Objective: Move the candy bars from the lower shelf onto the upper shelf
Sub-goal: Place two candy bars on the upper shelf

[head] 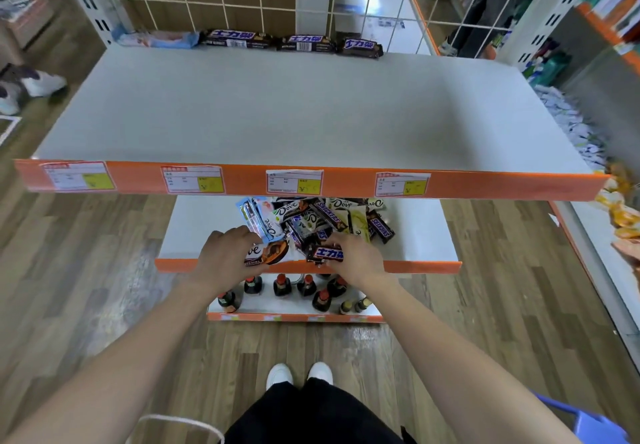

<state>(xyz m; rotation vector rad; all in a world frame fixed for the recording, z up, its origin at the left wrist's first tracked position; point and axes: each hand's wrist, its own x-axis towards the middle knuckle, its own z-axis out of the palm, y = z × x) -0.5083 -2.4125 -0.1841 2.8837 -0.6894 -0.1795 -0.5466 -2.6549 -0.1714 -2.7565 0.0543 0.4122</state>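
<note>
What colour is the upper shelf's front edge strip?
Orange, on the upper shelf, clearest in the head view.

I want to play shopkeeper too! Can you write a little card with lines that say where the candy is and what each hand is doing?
upper shelf: white board with orange front edge; three dark brown Snickers bars and one pale blue packet along its back
lower shelf: white board with a heap of mixed Dove and Snickers wrappers
left hand: grips a brown Dove bar
right hand: grips a dark Snickers bar
bottom shelf: dark glass bottles with red caps
</note>
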